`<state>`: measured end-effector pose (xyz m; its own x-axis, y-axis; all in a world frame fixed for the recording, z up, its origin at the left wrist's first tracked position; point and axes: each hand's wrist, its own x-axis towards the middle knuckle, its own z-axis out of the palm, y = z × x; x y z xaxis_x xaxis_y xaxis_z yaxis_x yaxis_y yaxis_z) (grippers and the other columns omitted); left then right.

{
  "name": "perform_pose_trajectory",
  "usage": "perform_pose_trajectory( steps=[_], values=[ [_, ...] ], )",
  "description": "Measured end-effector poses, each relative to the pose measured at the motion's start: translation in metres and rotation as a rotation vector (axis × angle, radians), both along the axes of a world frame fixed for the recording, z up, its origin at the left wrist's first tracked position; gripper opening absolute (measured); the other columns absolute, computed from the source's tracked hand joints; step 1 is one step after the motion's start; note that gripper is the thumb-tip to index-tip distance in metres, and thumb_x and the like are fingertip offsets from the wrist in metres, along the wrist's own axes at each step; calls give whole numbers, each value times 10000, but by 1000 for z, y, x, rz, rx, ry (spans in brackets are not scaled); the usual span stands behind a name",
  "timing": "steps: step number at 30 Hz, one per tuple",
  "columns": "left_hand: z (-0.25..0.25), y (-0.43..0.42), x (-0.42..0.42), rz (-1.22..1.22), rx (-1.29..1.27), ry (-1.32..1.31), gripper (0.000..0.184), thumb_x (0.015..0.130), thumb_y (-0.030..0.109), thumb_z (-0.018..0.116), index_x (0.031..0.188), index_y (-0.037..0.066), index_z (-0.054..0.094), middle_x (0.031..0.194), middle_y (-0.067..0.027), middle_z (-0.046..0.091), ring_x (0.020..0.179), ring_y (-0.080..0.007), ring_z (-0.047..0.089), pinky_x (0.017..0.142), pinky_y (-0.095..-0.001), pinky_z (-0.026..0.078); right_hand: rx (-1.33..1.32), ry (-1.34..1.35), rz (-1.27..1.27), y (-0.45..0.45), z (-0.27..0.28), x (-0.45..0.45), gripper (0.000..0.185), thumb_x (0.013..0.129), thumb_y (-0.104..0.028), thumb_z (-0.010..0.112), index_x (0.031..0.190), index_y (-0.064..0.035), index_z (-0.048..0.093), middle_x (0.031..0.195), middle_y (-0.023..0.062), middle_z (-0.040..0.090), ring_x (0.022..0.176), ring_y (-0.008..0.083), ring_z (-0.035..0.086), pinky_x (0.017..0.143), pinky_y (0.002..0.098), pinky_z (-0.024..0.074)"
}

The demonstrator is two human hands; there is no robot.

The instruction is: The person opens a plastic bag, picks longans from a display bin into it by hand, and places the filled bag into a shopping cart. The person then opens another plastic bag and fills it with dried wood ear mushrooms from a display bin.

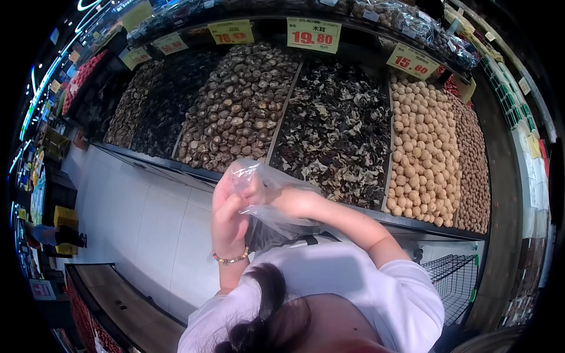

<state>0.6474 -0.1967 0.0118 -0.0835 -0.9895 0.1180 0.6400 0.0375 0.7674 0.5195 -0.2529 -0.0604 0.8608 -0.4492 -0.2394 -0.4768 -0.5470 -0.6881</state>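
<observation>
A clear plastic bag is bunched between my two hands in front of my chest. My left hand, with a beaded bracelet on its wrist, is closed on the bag's upper part. My right hand reaches across from the right and is closed on the bag as well. Folds of film partly cover its fingers. Just beyond my hands lie a bin of dried shiitake mushrooms and a bin of dried black fungus. Whether the bag holds anything, I cannot tell.
Walnuts fill the bin on the right, with smaller brown nuts past them. Price signs stand along the back. A wire shopping basket is at lower right. A wooden-topped display stands at lower left; a person is farther off.
</observation>
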Motion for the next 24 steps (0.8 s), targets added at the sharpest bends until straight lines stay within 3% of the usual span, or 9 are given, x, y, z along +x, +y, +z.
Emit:
perform_pose_trajectory(
  steps=[5, 8, 13, 15, 24],
  values=[
    [0, 1, -2, 51, 20, -18, 375, 617, 23, 427, 982, -62, 428, 668, 2, 333, 560, -94, 300, 508, -223, 266, 26, -92, -88, 0, -7, 6, 354, 848, -207, 463, 1174, -73, 498, 1118, 197, 550, 1030, 334, 540, 868, 388, 430],
    [-5, 1, -4, 44, 19, -39, 386, 606, 17, 422, 985, -59, 430, 672, 3, 333, 570, -93, 305, 515, -219, 272, -38, -226, -116, -11, -41, 13, 298, 858, -180, 454, 1122, -55, 514, 1062, 192, 562, 996, 307, 544, 840, 364, 434],
    [-4, 0, -9, 69, 65, -75, 372, 583, 7, 413, 951, -47, 424, 681, -7, 343, 576, -89, 316, 522, -214, 282, 128, -509, -220, -8, -13, 8, 271, 842, -163, 493, 1085, -42, 501, 1000, 167, 567, 917, 253, 523, 802, 335, 425],
    [-4, 1, -8, 31, 55, -50, 370, 625, 10, 430, 993, -22, 433, 769, -9, 409, 660, -75, 373, 592, -192, 309, 96, -611, -169, -9, -11, 9, 283, 830, -155, 512, 1085, -34, 488, 996, 162, 566, 903, 247, 520, 800, 330, 421],
    [-12, -3, 3, -67, -17, -29, 296, 656, 6, 443, 953, 9, 438, 803, -5, 437, 695, -65, 395, 612, -178, 314, 87, -628, -89, -9, -15, 6, 288, 822, -163, 523, 1072, -25, 484, 988, 158, 564, 899, 256, 525, 798, 327, 423]
  ],
)
